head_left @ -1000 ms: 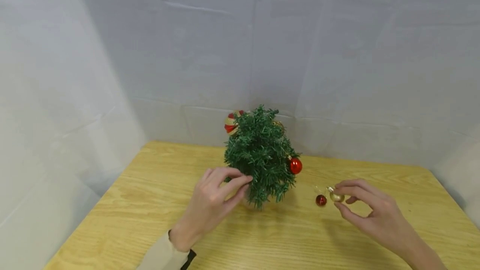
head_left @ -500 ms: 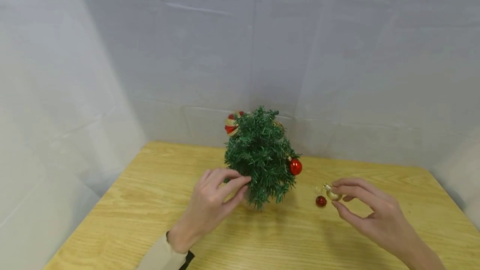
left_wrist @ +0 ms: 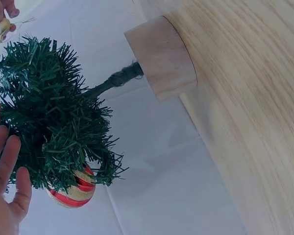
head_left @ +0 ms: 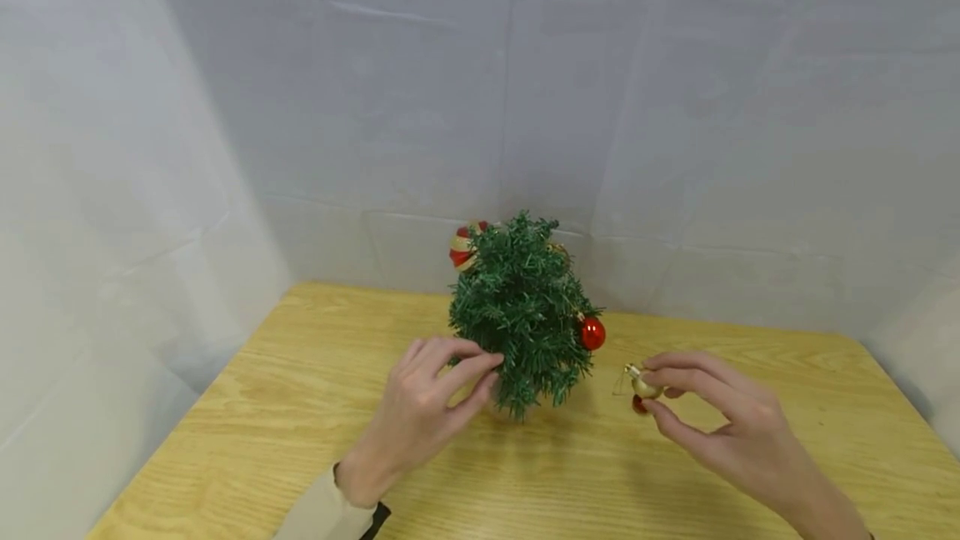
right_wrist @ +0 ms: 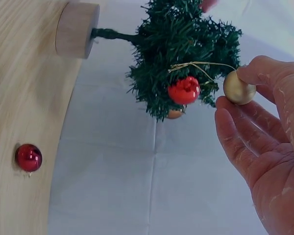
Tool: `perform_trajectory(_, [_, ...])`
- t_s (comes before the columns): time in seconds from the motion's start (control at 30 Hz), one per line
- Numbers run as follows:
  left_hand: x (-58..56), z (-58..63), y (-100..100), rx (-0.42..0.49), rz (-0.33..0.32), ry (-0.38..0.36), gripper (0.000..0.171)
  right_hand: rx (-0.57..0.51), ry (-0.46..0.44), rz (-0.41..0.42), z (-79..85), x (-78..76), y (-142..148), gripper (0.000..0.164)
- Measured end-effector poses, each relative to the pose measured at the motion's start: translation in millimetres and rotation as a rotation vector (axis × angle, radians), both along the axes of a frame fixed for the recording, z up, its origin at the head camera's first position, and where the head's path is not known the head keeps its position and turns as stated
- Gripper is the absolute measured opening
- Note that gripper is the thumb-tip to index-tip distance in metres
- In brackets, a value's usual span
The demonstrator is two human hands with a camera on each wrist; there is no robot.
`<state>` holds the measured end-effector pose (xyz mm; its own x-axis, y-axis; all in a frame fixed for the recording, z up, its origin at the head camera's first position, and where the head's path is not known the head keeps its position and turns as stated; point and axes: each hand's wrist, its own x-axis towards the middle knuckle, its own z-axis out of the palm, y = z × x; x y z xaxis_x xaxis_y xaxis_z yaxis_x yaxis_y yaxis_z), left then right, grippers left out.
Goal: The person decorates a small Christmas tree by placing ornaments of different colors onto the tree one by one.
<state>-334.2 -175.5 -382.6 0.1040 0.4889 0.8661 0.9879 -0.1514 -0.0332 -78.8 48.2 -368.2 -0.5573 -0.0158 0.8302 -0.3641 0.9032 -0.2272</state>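
Observation:
A small artificial Christmas tree [head_left: 521, 307] stands upright on a round wooden base [left_wrist: 161, 58]. At the tree's lower left, my left hand [head_left: 435, 394] has thumb and forefinger tips together on a branch, its other fingers loosely spread in the left wrist view. My right hand [head_left: 727, 415] pinches a small gold bauble [right_wrist: 239, 88] between thumb and fingers, above the table right of the tree. The bauble's thin gold loop [right_wrist: 201, 63] dangles free. Below it a dark red bauble [right_wrist: 28, 157] lies on the table, partly hidden in the head view.
A shiny red bauble [head_left: 592, 333] hangs on the tree's right side. The striped red and gold bauble [head_left: 462, 248] is at the upper left. Behind the wooden table [head_left: 337, 323] hangs a pale sheet [head_left: 420, 107].
My right hand has moved left with the gold bauble, which now partly covers the dark red one in the head view. My left hand has stayed at the tree.

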Motion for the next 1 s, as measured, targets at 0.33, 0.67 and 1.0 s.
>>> perform_trajectory(0.33, [10.3, 4.5, 3.7, 0.037, -0.085, 0.020, 0.015, -0.012, 0.011, 0.063, 3.1, -8.8, -11.4, 0.026])
perform_trajectory(0.67, [22.3, 5.7, 12.1, 0.060, -0.119, 0.033, 0.014, 0.007, -0.035, 0.073, 11.0, -13.0, -19.7, 0.026])
perform_trajectory(1.0, [37.3, 7.7, 20.4, 0.024, -0.091, 0.026, 0.015, -0.009, -0.076, 0.111, 17.5, -16.6, -28.7, 0.024])
